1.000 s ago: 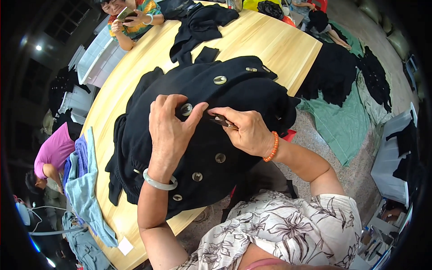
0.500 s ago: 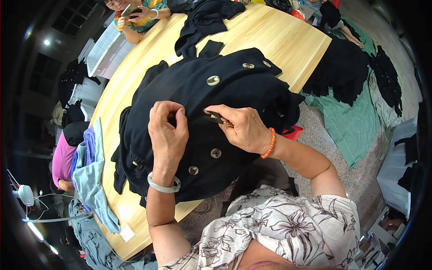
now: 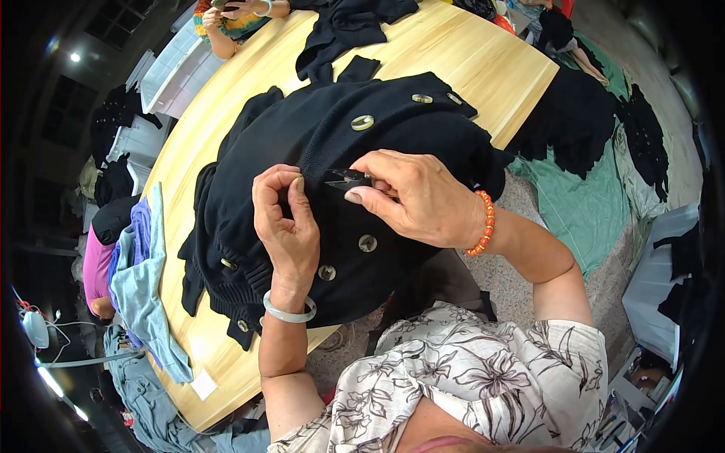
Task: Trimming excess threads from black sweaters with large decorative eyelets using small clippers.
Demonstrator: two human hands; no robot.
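A black knitted cardigan (image 3: 264, 158) with large round buttons lies bunched over the near edge of the wooden table. Above it, my left hand (image 3: 289, 223) is closed, thumb and forefinger pinched together at the cloth; whatever they hold is too small to make out. Small dark thread snips (image 3: 347, 180) are gripped in my right hand (image 3: 427, 198). Their blades point left toward my left fingertips, a short gap apart. One pale button (image 3: 362, 123) sits beyond the blades, and another button (image 3: 367, 243) lies nearer to me.
More black garments (image 3: 343, 34) lie on the far part of the table (image 3: 468, 57). Grey-blue cloth (image 3: 151, 302) hangs over its left edge. Across the table a person (image 3: 234, 23) holds a phone. Black knitwear and green cloth (image 3: 578, 211) lie on the floor at right.
My right hand has shifted slightly up, and the snips have moved left toward my left fingertips, with their blades now showing more plainly. My left hand stays pinched.
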